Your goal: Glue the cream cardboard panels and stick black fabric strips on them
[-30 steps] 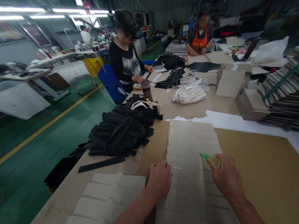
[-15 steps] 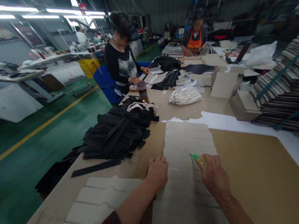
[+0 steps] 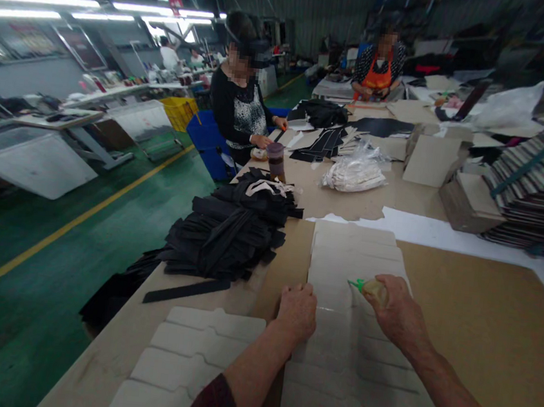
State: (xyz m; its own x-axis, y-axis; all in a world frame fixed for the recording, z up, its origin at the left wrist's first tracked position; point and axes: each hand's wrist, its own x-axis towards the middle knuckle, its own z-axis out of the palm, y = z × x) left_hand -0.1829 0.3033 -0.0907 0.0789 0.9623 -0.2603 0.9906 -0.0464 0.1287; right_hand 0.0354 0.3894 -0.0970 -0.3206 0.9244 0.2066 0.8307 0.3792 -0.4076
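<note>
My right hand (image 3: 399, 314) is wrapped round a small squeeze bottle (image 3: 375, 293) with a green nozzle, holding it tilted with its tip pointing left. The tip is over a row of overlapping light-grey card pieces (image 3: 339, 253); whether it touches them I cannot tell. At the left edge of that row is my left hand (image 3: 297, 313), with its fingers curled closed and their tips hidden. A second overlapping row of pale card pieces (image 3: 189, 344) lies left of my left forearm.
Black fabric strips (image 3: 220, 237) are heaped on the table's left side, with a brown-tinted cup (image 3: 276, 162) behind. Farther back lie a clear plastic bag (image 3: 356, 170) and a card stack (image 3: 474, 202). Two co-workers stand beyond: one person (image 3: 241, 106) at left, another (image 3: 379, 69) farther off.
The view has turned slightly left, so the scene sits farther right. The nozzle tip has shifted a little left across the card pieces. My left hand stays at their edge.
</note>
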